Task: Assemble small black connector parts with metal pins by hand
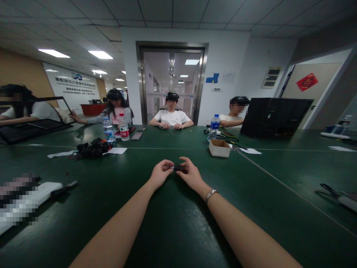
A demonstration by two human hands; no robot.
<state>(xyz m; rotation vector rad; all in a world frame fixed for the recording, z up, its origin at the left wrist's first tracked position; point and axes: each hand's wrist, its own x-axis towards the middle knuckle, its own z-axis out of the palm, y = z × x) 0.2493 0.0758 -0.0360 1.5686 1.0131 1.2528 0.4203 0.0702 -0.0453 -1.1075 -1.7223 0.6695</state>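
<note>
My two hands meet above the green table, a short way in front of me. Between them is a small black piece with a light, metal-looking tip. My left hand pinches the light end with thumb and fingertips. The dark end lies in my right hand, between thumb and fingers, with the index finger raised and curved over it. A silver band is round my right wrist. The piece is too small for me to tell its kind.
Beyond my hands stand an open cardboard box, a blue-capped bottle and a red-capped bottle. Left lie a black cable bundle and a black-handled tool. A large black panel stands right. Several people sit opposite.
</note>
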